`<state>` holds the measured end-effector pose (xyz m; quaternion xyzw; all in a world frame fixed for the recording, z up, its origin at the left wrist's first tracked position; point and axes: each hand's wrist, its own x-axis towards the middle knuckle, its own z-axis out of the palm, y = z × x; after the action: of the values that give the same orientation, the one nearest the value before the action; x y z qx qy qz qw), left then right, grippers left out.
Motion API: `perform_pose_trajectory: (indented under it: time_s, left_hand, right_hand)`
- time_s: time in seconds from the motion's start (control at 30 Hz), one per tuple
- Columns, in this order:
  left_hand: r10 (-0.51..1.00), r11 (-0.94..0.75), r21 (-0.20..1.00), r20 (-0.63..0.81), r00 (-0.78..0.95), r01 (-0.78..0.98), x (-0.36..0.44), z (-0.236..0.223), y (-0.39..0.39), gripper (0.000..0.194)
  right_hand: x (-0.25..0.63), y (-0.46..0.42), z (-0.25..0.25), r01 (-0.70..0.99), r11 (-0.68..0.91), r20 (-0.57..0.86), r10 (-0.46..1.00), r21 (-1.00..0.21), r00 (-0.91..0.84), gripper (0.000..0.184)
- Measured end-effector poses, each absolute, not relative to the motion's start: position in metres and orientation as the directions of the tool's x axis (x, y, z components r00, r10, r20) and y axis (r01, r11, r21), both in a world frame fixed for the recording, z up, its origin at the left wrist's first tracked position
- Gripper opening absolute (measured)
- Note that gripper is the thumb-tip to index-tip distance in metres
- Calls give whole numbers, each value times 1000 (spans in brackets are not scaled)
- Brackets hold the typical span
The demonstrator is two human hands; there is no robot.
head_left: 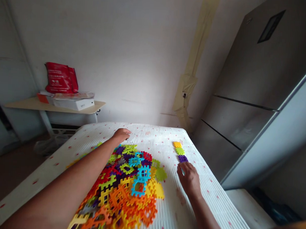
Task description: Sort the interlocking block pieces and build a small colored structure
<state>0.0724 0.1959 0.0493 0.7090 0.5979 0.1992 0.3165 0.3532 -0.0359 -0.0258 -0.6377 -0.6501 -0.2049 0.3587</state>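
Note:
My left hand (121,136) reaches past the far end of the pile, its fingers closed on a pale grey interlocking plastic tile (132,138). A heap of notched tiles (124,180) in red, orange, yellow, green, purple and blue lies below my left forearm. To the right, a yellow tile (177,144), a green tile (180,151) and a purple tile (183,158) form a row. My right hand (190,179) is at the near end of that row, just below the purple tile. Its fingers are curled on a light blue tile (183,171), mostly hidden by them.
A white ribbed cover with red marks (169,209) lies over the table. Beyond its left side, a small side table (29,104) holds a white box (83,104) and a red bag (60,78). A grey refrigerator (245,88) stands at the right, near the wall.

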Motion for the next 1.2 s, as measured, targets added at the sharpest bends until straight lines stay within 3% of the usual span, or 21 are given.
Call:
perform_pose_trajectory:
  time_s: [0.3, 0.57, 0.77, 0.97, 1.2]
  left_hand:
    - [944, -104, 601, -193, 269, 793, 150, 3, 217, 35]
    - [968, -115, 407, -157, 193, 906, 139, -3, 220, 36]
    - [977, -113, 326, -135, 164, 939, 127, 1, 213, 35]
    - [979, -145, 306, -92, 180, 941, 130, 6, 203, 35]
    - [941, -291, 352, -62, 332, 890, 123, 43, 201, 34]
  right_hand:
    - [349, -38, -22, 955, 152, 714, 696, -254, 79, 21]
    - [343, -38, -19, 946, 200, 712, 701, -254, 43, 20]
    - [344, -38, -21, 944, 200, 709, 704, -262, 47, 20]
    - [342, -36, -24, 950, 188, 697, 716, -250, 42, 22]
    - [337, -38, -27, 944, 207, 657, 754, -258, 14, 24]
